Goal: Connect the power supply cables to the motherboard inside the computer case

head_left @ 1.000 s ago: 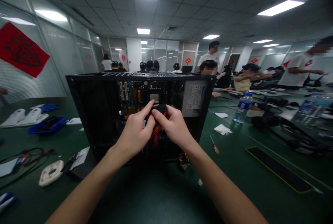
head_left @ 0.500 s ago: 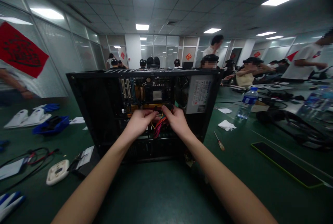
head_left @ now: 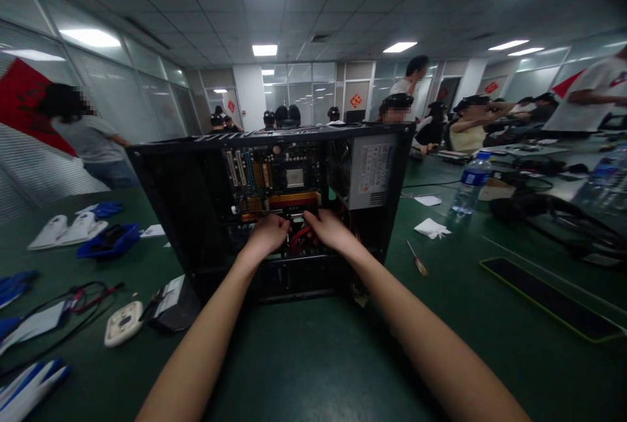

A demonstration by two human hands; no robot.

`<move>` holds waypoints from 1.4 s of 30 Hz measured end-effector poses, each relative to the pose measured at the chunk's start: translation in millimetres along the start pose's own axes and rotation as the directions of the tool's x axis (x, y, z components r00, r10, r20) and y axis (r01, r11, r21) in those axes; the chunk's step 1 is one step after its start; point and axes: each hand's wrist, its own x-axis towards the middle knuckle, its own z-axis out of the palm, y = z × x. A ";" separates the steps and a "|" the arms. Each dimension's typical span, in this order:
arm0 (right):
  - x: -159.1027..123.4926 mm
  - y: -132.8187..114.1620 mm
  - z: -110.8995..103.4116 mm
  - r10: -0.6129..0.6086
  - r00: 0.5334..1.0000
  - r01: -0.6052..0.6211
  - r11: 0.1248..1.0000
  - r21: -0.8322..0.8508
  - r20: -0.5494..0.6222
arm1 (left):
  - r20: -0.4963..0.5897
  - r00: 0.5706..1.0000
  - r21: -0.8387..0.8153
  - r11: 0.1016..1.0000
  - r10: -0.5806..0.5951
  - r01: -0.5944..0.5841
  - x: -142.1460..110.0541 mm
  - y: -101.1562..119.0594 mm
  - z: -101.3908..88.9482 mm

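An opened black computer case (head_left: pixel 169 147) stands in front of me, its motherboard and a silver chip (head_left: pixel 294 178) exposed. Both hands reach inside, below the orange memory slots (head_left: pixel 294 200). My right hand (head_left: pixel 333 231) is closed around a bundle of red cables (head_left: pixel 300 238), thumb and fingers near its upper end. Just left of the cables, my left hand (head_left: pixel 267 236) is closed with its fingertips together; what they hold is hidden. The power supply (head_left: pixel 371 170) sits at the case's upper right, beside a fan (head_left: pixel 339 164).
A screwdriver (head_left: pixel 418 259), crumpled tissue (head_left: pixel 432 228), water bottle (head_left: pixel 471 183) and black strip (head_left: pixel 548 298) lie or stand to the right. On the left are a blue tray (head_left: pixel 108 242), gloves (head_left: pixel 34 389), cables and a white square object (head_left: pixel 123 324). A person (head_left: pixel 93 134) stands at left.
Both hands have moved down inside the case with the cables, uncovering the chip and memory slots. The view has shifted slightly. A person has come into view at the left.
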 end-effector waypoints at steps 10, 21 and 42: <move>-1.6 -2.2 -2.3 -0.020 0.999 0.021 0.999 -0.036 0.032 | -0.017 1.000 0.144 0.989 -0.010 0.012 3.1 6.6 3.4; 2.0 1.4 -1.1 -0.008 0.999 0.011 0.997 -0.075 0.036 | -0.115 0.993 0.301 0.953 -0.008 0.043 3.0 20.3 7.1; 12.1 -4.8 5.0 0.207 0.978 -0.208 0.978 0.022 0.039 | 0.001 0.999 -0.028 0.999 0.032 -0.032 5.7 -4.2 6.4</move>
